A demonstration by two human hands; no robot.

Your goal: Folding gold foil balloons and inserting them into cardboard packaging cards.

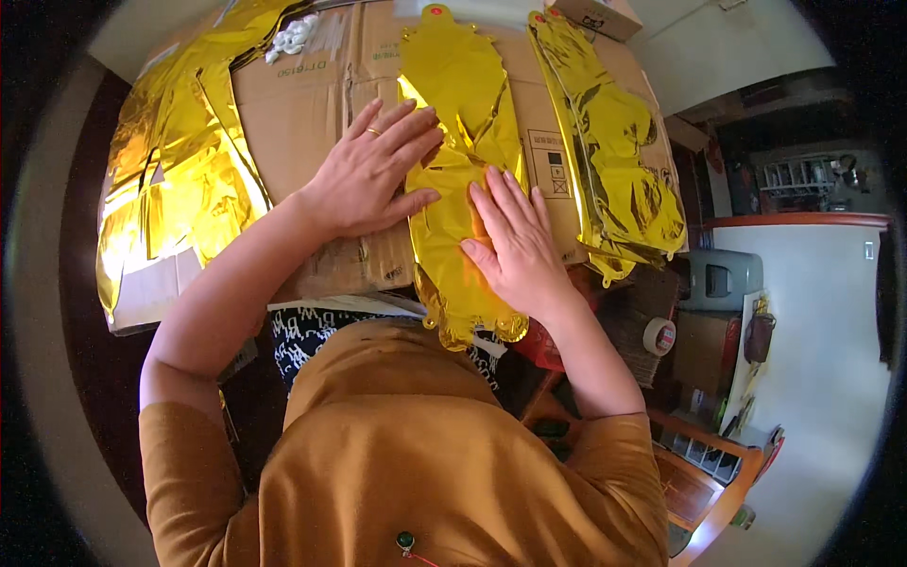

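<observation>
A flat, uninflated gold foil balloon (460,104) lies lengthwise on a flattened cardboard box (312,104) in front of me. My left hand (370,170) lies palm down, fingers spread, on the cardboard with its fingertips on the balloon's left edge. My right hand (511,241) presses flat on the balloon's lower part. Neither hand grips anything. The balloon's near end hangs over the cardboard's edge above my lap.
A second gold foil balloon (619,142) lies on the right of the cardboard. Crumpled gold foil (175,161) covers the left side. Small white pieces (293,36) sit at the far edge. A tape roll (658,335), a wooden chair (704,482) and a small cardboard box (605,14) are to the right.
</observation>
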